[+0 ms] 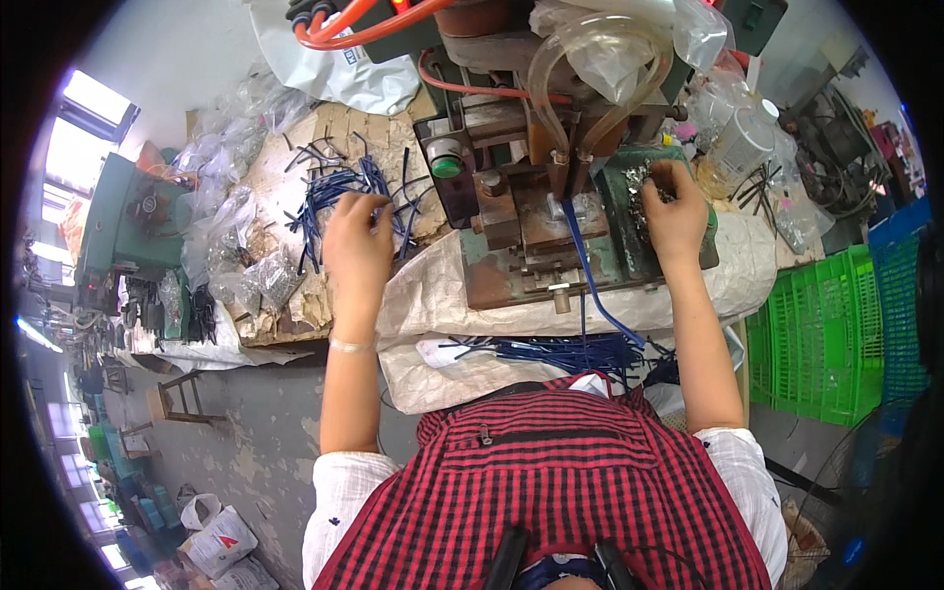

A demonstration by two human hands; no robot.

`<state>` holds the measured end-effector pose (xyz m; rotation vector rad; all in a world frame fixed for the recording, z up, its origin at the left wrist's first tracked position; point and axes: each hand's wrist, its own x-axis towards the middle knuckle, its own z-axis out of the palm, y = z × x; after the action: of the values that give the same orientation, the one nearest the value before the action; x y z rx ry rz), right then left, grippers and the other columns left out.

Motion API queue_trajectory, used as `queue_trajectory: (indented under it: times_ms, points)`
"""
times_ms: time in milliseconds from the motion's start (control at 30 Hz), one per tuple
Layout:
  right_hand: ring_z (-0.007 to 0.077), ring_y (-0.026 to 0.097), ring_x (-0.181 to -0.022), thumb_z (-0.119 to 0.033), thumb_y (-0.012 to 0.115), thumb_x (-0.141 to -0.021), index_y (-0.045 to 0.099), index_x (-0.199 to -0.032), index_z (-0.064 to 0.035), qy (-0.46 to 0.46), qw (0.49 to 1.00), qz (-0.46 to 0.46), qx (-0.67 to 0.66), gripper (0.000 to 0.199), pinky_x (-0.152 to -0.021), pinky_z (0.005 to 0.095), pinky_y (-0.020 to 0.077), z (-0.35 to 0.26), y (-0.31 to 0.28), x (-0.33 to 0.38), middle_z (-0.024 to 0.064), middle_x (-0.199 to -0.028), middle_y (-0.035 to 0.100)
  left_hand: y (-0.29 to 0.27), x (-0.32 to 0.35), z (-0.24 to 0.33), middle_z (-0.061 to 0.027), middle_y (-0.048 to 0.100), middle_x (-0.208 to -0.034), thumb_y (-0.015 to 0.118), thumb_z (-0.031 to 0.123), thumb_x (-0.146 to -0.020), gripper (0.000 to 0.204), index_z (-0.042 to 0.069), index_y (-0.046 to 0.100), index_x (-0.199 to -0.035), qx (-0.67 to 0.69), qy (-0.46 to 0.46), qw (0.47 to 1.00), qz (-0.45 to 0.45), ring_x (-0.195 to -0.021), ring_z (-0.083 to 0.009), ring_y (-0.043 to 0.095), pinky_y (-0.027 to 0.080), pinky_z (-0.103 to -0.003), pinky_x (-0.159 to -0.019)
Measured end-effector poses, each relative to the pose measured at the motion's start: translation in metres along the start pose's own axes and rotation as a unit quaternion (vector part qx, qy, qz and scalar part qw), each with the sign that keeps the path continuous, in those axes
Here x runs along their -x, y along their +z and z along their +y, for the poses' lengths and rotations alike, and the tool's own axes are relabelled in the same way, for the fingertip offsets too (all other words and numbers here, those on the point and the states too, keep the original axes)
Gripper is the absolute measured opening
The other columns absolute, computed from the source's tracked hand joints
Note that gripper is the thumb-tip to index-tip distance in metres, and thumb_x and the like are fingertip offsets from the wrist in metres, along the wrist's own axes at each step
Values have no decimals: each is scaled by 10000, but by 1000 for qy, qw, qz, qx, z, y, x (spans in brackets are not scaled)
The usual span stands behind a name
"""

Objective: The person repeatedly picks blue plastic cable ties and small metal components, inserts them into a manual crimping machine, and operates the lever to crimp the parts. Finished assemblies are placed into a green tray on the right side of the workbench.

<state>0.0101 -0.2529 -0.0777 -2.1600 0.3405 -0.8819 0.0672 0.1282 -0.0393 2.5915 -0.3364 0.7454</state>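
**Blue strip point(584, 258) at the press point(500, 224), between your left hand point(358, 236) and your right hand point(678, 211)**

Your left hand is over the near side of a loose pile of dark blue strips point(339, 193), on the worktop point(310, 308) left of the press. Its fingers are bent and partly closed; you cannot tell from this view whether they have hold of a strip. Plastic bags point(267, 280) lie to the left of that hand, and a green button point(445, 166) on the press sits to its right and farther from you.

Your right hand is at a tray of small shiny metal pieces point(637, 197), on the right side of the press. Its thumb and forefinger curve toward each other beside the pieces; anything pinched between them is too small to make out. A clear bottle point(737, 149) with a white cap stands just beyond that hand, to its right, and green plastic crates point(816, 334) are to its right and nearer you.

Between your two hands, one blue strip has its far end at the middle of the press and hangs toward you, angling to the right. Nearer you than either hand, a bundle of blue strips point(551, 356) lies on a pale cloth point(418, 372).
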Motion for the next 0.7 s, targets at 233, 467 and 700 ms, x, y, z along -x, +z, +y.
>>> queue_trajectory:
  times_ms: [233,467,700]
  points:
    - [193,722,-871,-98,747,-898,783,-1077,-43,103,994,-40,-10,191,-831,296,541,-1,-24,18,109,-976,774,86,12,-41,-168,683,-1053,671,132,-826,124,59,753,-885,-197,-106,965,-140,-937,-379,717,578,-484,-768]
    - [133,702,-997,-28,700,-942,765,-1107,6,82,975,-107,-178,180,-907,265,525,-53,-49,31,77,-1069,776,40,6,-21,-87,677,-751,783,135,-893,171,39,657,-958,114,-97,988,-24,-664,-226,625,484,-348,-619]
    - [167,726,-981,5,669,-938,656,-1199,46,35,942,-102,-317,264,-884,286,545,-107,7,34,124,-1044,756,69,29,-15,-17,566,-739,741,130,-978,160,-4,653,-983,295,-133,945,46,-659,-66,467,410,-238,-594]
